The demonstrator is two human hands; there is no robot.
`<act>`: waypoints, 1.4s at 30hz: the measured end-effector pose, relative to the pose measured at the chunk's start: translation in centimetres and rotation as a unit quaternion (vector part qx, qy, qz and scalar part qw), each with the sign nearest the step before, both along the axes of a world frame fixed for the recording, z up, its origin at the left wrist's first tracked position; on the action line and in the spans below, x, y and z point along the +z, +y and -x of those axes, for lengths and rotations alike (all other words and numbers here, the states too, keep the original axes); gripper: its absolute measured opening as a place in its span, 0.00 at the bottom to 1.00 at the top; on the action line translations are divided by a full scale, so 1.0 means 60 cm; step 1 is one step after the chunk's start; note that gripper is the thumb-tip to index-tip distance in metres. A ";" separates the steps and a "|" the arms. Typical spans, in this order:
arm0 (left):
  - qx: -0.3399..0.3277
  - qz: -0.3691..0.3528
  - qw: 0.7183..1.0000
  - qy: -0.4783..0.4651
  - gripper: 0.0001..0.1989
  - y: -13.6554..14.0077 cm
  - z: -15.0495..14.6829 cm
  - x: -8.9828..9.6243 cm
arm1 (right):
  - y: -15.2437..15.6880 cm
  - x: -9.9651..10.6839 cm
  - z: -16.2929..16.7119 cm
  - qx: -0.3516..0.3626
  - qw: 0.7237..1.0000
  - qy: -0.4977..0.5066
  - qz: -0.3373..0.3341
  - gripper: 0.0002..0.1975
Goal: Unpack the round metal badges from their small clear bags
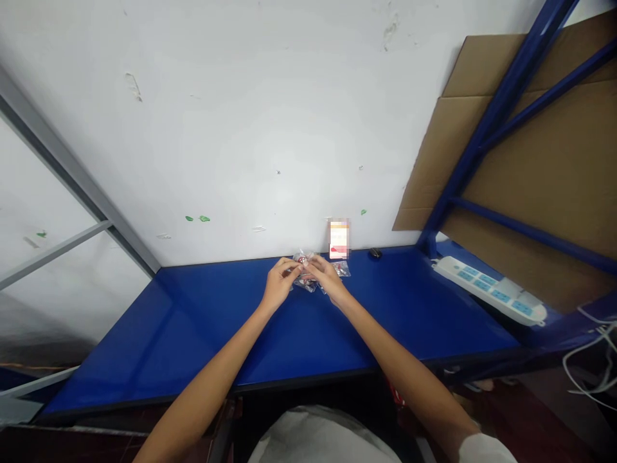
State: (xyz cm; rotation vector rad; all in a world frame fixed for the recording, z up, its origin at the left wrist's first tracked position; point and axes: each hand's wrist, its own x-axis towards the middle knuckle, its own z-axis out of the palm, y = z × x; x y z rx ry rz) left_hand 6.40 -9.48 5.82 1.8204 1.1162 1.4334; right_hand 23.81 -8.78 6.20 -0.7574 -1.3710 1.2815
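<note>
Over the back middle of the blue table, my left hand (280, 280) and my right hand (326, 274) meet with bent fingers. Between their fingertips is a small clear plastic bag (303, 260) with something red in it; both hands pinch it. Under and around my fingers lie more crinkled clear plastic bags (308, 283), partly hidden by the hands. What they contain is too small to make out. Just right of my right hand, another small clear bag (342, 269) with red bits rests on the table.
An upright phone-like panel with a blurred display (339, 239) leans against the white wall. A small black object (375, 253) sits right of it. The blue table (193, 334) carries a white power strip (489, 289) on the right, beside blue frame bars (482, 141) and cardboard (540, 167).
</note>
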 end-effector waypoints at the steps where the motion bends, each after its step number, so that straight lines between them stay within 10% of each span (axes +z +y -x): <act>1: 0.002 -0.008 1.000 0.008 0.15 -0.001 0.000 0.001 | 0.000 0.000 0.001 -0.002 1.000 0.005 0.001 0.25; 21: 0.079 0.022 0.996 0.039 0.15 -0.013 -0.004 0.013 | 0.010 -0.003 -0.010 -0.111 0.993 0.036 0.008 0.27; 29: -0.095 0.152 0.976 -0.121 0.26 -0.005 -0.014 0.001 | -0.005 0.006 -0.006 -0.025 0.998 0.060 -0.019 0.24; 42: -0.119 0.139 0.974 -0.137 0.20 -0.013 -0.013 0.012 | 0.001 0.007 -0.010 -0.026 0.995 0.094 0.035 0.25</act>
